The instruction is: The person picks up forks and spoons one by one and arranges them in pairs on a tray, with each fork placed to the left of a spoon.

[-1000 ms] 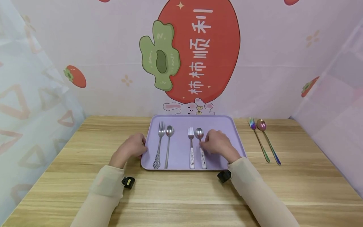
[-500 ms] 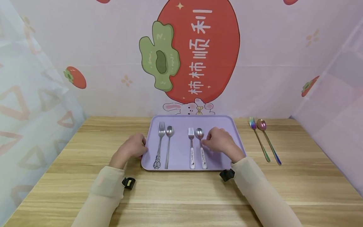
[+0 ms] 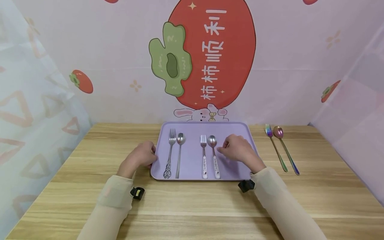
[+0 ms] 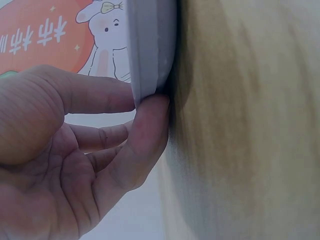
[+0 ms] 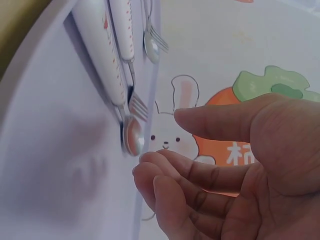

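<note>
A lilac tray (image 3: pixel 192 166) lies on the table. My left hand (image 3: pixel 142 154) pinches its left rim; in the left wrist view the thumb is on the inner side of the tray wall (image 4: pixel 150 50) and a finger on the outer side. Over the tray's right part is my right hand (image 3: pixel 237 149), holding nothing, its fingers loosely curved and the thumb apart. Just left of it lies a spoon (image 3: pixel 216 166) with a white patterned handle, beside a matching fork (image 3: pixel 204 166). An ornate silver fork (image 3: pixel 169 160) and a plain silver spoon (image 3: pixel 179 156) lie on the tray's left side.
Right of the tray, a rainbow-coloured fork (image 3: pixel 275 146) and spoon (image 3: pixel 286 150) lie on the wooden table (image 3: pixel 192 206). A printed cloth (image 3: pixel 120 50) hangs right behind the tray, and more cloth stands at both sides.
My right hand has let go of the white-handled spoon and moved a little to the right, away from it. The left hand stays at the tray's rim.
</note>
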Motion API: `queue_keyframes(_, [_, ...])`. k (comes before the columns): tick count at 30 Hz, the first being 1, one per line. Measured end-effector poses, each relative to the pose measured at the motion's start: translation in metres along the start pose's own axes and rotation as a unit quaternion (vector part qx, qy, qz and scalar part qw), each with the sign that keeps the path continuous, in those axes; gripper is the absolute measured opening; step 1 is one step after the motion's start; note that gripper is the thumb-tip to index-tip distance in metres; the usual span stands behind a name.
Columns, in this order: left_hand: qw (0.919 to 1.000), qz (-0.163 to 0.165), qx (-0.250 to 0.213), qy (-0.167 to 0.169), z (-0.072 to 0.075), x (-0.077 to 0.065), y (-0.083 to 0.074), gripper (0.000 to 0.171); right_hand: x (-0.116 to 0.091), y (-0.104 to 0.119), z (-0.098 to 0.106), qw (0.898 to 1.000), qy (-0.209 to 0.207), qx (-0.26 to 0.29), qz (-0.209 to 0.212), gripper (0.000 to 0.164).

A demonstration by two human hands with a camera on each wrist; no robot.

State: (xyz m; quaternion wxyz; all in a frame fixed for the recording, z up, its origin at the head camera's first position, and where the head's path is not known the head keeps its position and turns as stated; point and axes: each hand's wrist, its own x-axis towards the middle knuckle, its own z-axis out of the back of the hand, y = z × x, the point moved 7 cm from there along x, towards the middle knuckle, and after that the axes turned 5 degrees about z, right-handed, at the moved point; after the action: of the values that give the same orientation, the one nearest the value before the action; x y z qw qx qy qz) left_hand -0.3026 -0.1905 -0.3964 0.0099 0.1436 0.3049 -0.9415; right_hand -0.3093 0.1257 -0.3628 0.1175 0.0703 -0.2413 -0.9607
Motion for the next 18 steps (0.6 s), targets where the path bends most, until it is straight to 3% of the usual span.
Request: queue_keyframes(18, [1.0,-0.002,0.005,-0.005,0.002,-0.001,0.0,0.018,-0.02,-0.048,0.038,0.999,-0.052,-0.015,0.004,0.031])
